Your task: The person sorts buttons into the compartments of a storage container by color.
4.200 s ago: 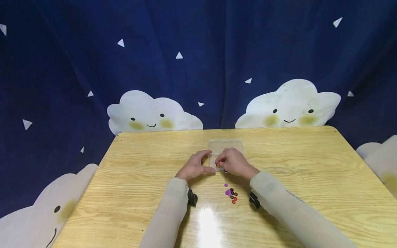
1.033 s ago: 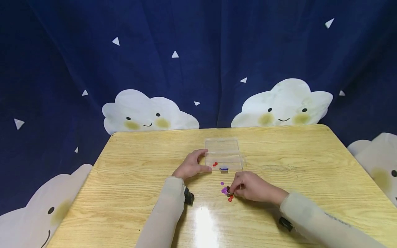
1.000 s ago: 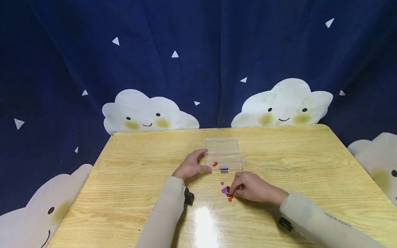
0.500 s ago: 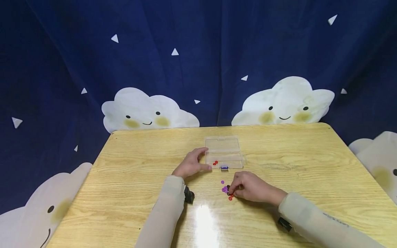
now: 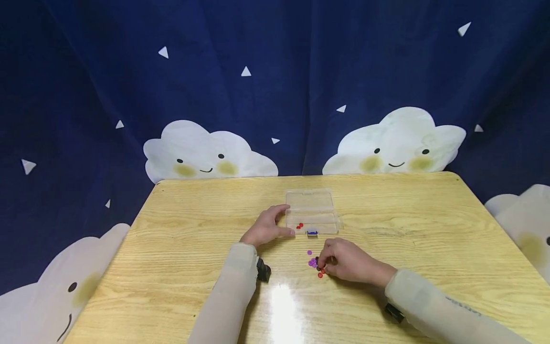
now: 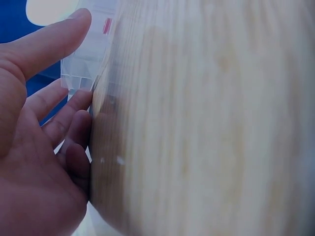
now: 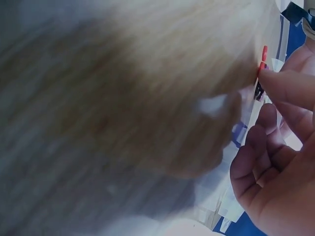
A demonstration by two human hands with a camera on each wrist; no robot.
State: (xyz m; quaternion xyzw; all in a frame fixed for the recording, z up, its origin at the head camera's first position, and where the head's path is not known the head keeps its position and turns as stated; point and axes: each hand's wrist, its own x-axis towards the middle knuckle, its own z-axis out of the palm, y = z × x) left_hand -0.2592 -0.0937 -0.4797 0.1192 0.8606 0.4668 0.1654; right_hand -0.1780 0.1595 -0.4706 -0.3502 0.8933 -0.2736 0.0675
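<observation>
In the head view, a clear plastic box (image 5: 315, 217) lies with its lid opened back, a blue latch (image 5: 312, 232) at its front. Two small red discs (image 5: 300, 226) sit in its front left corner. My left hand (image 5: 266, 227) holds the box at its left end, thumb by the front corner, index finger near the hinge. My right hand (image 5: 345, 258) has thumb and index fingertips brought together over a small pile of button-like discs: purple discs (image 5: 312, 263), dark ones and red ones (image 5: 320, 275). I cannot tell whether a disc is pinched there.
The pale wooden table (image 5: 206, 215) reaches back to a dark blue curtain (image 5: 266, 95) printed with clouds. Black wrist cameras (image 5: 263, 271) sit under both sleeves. One purple disc (image 5: 309, 252) lies apart from the pile, toward the box.
About four seconds ago the right hand held a red disc over the box; it has since moved back to the pile. Over the last second both hands stay nearly still; the view shifts slightly.
</observation>
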